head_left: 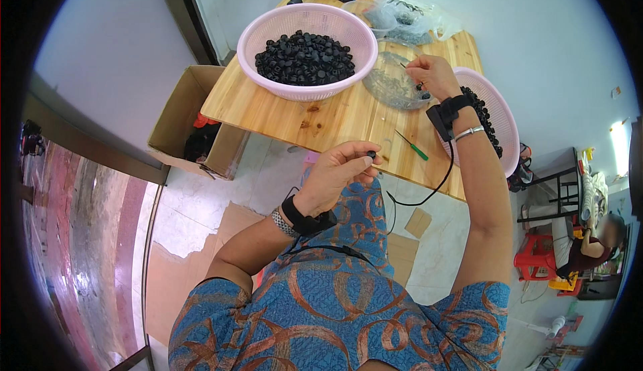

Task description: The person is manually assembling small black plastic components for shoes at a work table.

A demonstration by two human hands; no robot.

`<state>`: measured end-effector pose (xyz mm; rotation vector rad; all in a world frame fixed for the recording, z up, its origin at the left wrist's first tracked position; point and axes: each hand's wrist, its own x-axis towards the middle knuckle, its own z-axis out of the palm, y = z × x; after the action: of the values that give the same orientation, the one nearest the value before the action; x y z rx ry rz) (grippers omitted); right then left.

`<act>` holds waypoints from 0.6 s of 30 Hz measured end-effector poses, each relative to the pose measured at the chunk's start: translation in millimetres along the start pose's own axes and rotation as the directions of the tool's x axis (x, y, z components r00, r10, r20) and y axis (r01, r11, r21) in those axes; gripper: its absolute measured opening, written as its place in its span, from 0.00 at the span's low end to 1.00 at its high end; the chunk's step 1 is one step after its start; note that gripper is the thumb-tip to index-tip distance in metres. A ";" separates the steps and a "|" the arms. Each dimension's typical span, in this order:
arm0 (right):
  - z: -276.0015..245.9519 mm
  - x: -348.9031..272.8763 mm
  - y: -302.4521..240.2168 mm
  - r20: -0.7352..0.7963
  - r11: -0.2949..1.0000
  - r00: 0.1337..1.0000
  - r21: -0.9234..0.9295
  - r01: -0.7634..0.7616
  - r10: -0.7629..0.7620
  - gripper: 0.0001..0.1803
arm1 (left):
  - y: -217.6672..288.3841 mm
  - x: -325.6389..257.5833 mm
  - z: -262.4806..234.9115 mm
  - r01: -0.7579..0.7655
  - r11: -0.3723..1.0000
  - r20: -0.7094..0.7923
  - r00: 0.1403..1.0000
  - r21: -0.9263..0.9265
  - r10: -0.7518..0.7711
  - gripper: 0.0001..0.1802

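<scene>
Near the table's front edge, my left hand pinches a small round black cap between thumb and fingers. My right hand is over the right side of a clear plastic bowl that has small dark bits in it. Its fingers are closed, and a thin dark piece sticks out from their tips. Another small black piece shows under the right palm; whether the hand holds it, I cannot tell. A green-handled screwdriver lies on the wooden table between the hands.
A pink basket heaped with black caps stands at the back left, a second pink basket beyond my right forearm. Behind the bowl lies a clear plastic bag. An open cardboard box sits left of the table. A person sits far right.
</scene>
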<state>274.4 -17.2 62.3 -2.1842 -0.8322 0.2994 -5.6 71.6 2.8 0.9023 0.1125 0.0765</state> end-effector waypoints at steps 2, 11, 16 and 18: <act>-0.7 -8.2 -12.5 -0.023 0.995 0.999 0.099 -0.032 0.035 0.09 | 1.4 -1.4 -0.4 0.001 1.000 0.003 1.000 0.002 -0.001 0.14; 27.1 -133.4 -71.2 0.080 0.650 0.993 0.760 -0.004 -0.088 0.07 | 24.2 -5.4 16.0 -0.246 0.958 -0.017 0.968 0.146 0.251 0.14; 51.9 -168.3 -55.3 -0.054 0.438 0.990 0.893 0.108 -0.132 0.05 | 21.1 -1.9 27.8 -0.259 0.947 0.016 0.965 0.192 0.261 0.13; 56.9 -177.2 -53.1 -0.056 0.425 0.995 0.901 0.086 -0.083 0.05 | 20.8 -2.0 32.7 -0.271 0.943 0.025 0.962 0.192 0.271 0.13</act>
<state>89.2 -73.0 53.9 -1.0832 -0.5500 0.5454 -3.8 58.7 39.4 1.1092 -0.0046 0.3277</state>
